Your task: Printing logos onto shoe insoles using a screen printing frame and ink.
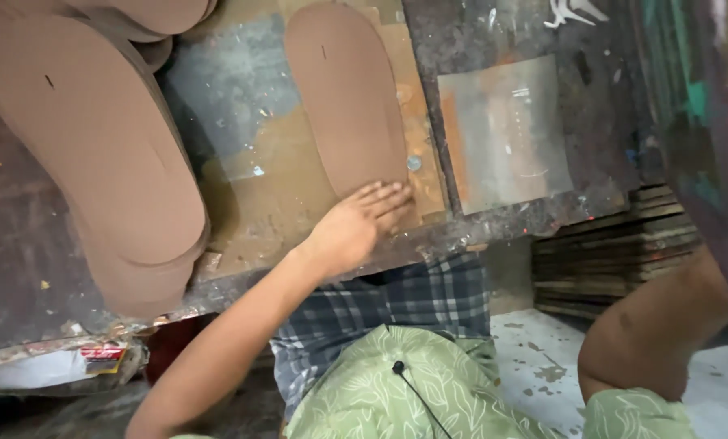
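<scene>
A single brown foam sole (pixel 344 89) with a small slit near its toe lies flat on a brown board (pixel 413 122) on the workbench. My left hand (pixel 356 226) reaches in from the lower left. Its fingers rest flat and close together on the heel end of that sole, gripping nothing. My right forearm (pixel 652 325) rises at the right edge. Its hand is hidden behind a dark, paint-streaked upright (pixel 705 138).
A thick stack of the same brown soles (pixel 96 138) sits at the left of the stained bench. A grey and orange metal plate (pixel 502 134) lies right of the board. Stacked dark boards (pixel 616 252) sit below the bench edge. My green leaf-patterned shirt (pixel 396 390) fills the bottom.
</scene>
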